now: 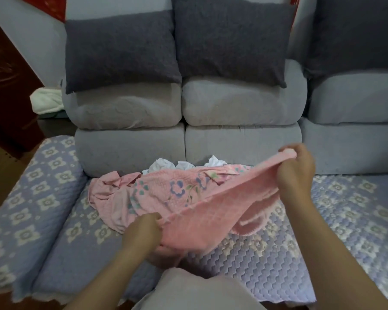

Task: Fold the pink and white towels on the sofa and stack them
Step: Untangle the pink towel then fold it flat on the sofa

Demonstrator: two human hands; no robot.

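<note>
Pink towel [211, 211] stretches above the sofa [244, 253] seat's front edge, its corners pinched by left hand [141, 231] and right hand [296, 171].

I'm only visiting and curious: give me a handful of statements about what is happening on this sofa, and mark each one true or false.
1. Both hands grip the plain pink terry towel. True: the left hand holds its near edge, the right hand its far corner.
2. The pink towel with the flower print is folded neatly. False: it lies crumpled on the seat.
3. White cloth shows behind the pink pile, against the sofa back. True.
4. A finished stack of folded towels sits on the lilac quilted sofa cover. False: none is visible.
5. The two dark grey cushions lie flat on the seat. False: they lean against the backrest.
</note>
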